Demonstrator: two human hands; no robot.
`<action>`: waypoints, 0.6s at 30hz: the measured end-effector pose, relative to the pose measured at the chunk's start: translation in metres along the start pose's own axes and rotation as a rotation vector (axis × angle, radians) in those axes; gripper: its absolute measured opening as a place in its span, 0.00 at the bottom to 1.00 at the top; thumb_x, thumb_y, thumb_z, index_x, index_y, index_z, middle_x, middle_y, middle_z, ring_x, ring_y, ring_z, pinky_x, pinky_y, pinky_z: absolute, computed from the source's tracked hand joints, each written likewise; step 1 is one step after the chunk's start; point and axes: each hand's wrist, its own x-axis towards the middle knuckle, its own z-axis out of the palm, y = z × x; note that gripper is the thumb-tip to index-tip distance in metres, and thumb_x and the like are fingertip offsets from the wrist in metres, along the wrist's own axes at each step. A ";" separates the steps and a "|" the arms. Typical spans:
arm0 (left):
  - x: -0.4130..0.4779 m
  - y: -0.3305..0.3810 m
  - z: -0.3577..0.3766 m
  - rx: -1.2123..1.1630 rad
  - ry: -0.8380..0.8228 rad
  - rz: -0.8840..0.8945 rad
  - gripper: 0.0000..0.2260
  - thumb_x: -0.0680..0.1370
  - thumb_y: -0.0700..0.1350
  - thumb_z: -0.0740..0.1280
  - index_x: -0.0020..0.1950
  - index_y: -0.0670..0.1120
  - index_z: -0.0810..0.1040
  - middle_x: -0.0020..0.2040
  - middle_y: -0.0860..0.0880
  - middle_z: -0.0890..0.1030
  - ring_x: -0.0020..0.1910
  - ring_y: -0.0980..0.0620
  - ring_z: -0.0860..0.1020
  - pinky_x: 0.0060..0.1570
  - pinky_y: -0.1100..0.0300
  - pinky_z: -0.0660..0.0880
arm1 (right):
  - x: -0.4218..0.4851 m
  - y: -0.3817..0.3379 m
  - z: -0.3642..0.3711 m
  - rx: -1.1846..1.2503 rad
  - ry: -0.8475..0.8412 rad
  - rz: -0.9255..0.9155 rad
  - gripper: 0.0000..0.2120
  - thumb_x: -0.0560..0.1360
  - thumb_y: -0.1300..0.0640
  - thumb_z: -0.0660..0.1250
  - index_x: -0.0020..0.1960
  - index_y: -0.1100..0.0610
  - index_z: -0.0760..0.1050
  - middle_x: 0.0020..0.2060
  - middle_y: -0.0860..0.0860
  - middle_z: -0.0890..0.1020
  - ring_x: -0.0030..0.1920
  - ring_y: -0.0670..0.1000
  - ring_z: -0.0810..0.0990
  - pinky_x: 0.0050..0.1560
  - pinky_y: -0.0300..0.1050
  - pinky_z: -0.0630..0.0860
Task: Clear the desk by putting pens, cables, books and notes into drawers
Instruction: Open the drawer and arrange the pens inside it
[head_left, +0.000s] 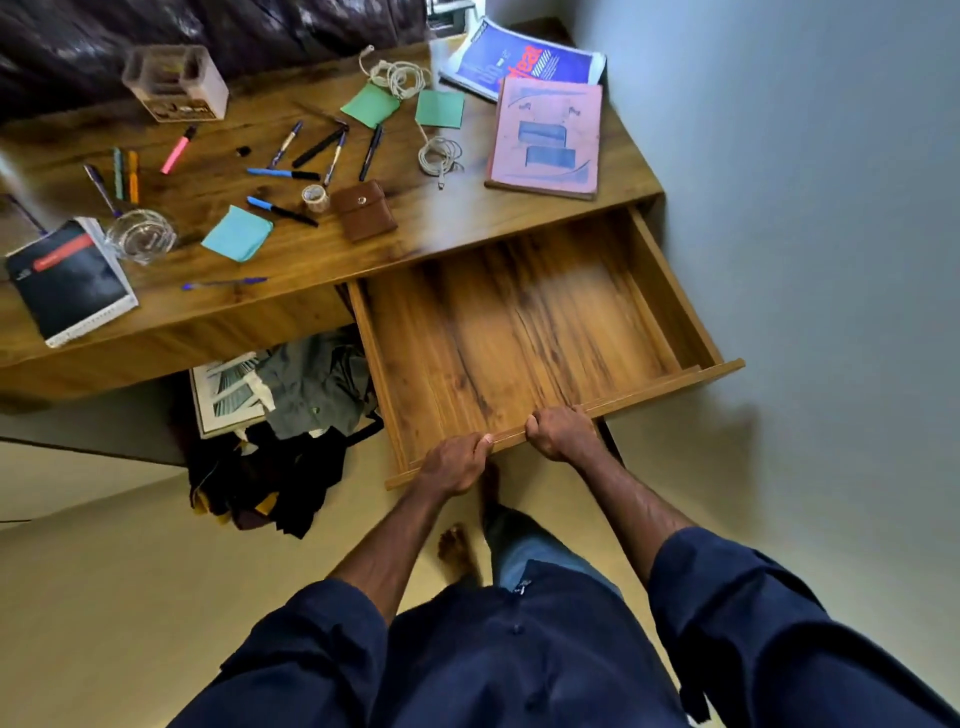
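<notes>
A wide wooden drawer (519, 332) stands pulled out from the desk (447, 223), with nothing inside. My left hand (454, 462) and my right hand (561, 431) both grip its front edge. On the desk lie several pens (283, 173), a pink highlighter (176, 150), two coiled white cables (440, 155) (397, 75), green notes (439, 109), a blue note (238, 233), a pink book (545, 137), a blue book (519, 60) and a black spiral notebook (70, 280).
A clear plastic organiser (174, 83), a glass (140, 236), a tape roll (315, 196) and a brown pouch (363, 210) also sit on the desk. Clothes and a bag (291, 431) lie on the floor under it. A wall (805, 208) is close on the right.
</notes>
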 end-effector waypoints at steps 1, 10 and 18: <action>-0.008 0.000 0.006 -0.006 -0.009 0.005 0.22 0.87 0.55 0.48 0.63 0.43 0.77 0.61 0.40 0.80 0.58 0.41 0.78 0.64 0.46 0.72 | -0.008 0.002 0.005 0.010 -0.009 0.008 0.22 0.84 0.51 0.48 0.62 0.61 0.76 0.61 0.61 0.80 0.62 0.59 0.77 0.71 0.56 0.65; -0.060 0.011 0.047 0.065 0.018 0.033 0.20 0.87 0.53 0.48 0.63 0.45 0.76 0.56 0.44 0.81 0.55 0.44 0.78 0.61 0.48 0.73 | -0.064 0.023 0.045 0.029 0.049 -0.005 0.22 0.84 0.51 0.48 0.65 0.59 0.76 0.65 0.58 0.78 0.67 0.56 0.74 0.73 0.55 0.62; -0.070 0.018 0.039 0.078 -0.004 0.020 0.17 0.87 0.49 0.51 0.60 0.44 0.77 0.55 0.43 0.81 0.54 0.45 0.78 0.59 0.49 0.75 | -0.065 0.025 0.039 0.033 0.032 0.000 0.21 0.83 0.51 0.49 0.63 0.60 0.76 0.62 0.59 0.79 0.64 0.58 0.75 0.74 0.57 0.62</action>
